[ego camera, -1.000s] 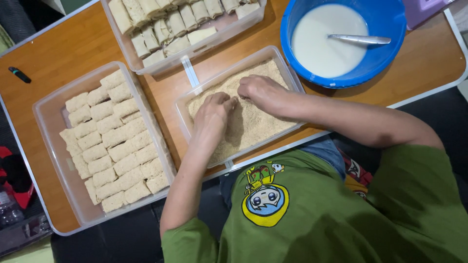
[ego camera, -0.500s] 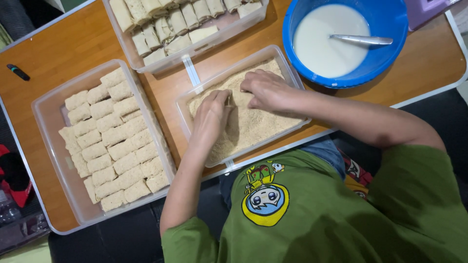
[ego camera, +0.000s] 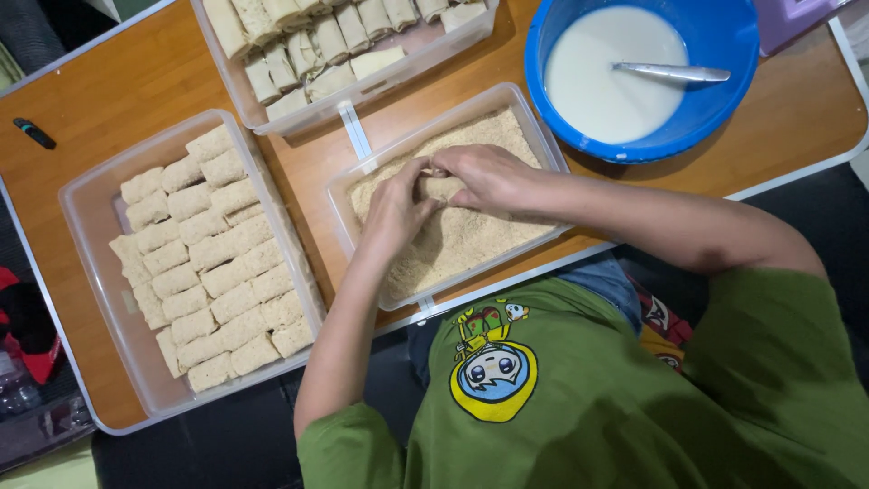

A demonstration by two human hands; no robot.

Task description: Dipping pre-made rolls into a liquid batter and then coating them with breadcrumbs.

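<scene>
My left hand [ego camera: 395, 214] and my right hand [ego camera: 484, 174] meet over a clear tray of breadcrumbs [ego camera: 362, 237]. Between their fingers they hold a small crumb-covered roll [ego camera: 443, 187], pressed against the crumbs. A large clear tray [ego camera: 95, 272] on the left holds several rows of breaded rolls [ego camera: 213, 263]. At the top, another clear tray [ego camera: 398, 68] carries pale, uncoated rolls [ego camera: 308, 41]. A blue bowl [ego camera: 724, 100] of white batter with a metal spoon [ego camera: 670, 71] in it stands at the top right.
Everything sits on an orange-brown wooden table [ego camera: 109, 100] with a pale edge. A small black pen-like object [ego camera: 33, 133] lies at the far left. My green shirt with a cartoon print [ego camera: 493, 367] fills the bottom. A purple object [ego camera: 797, 18] shows at the top right corner.
Both hands have drawn together from flat on the crumbs and now cup the roll between the fingertips.
</scene>
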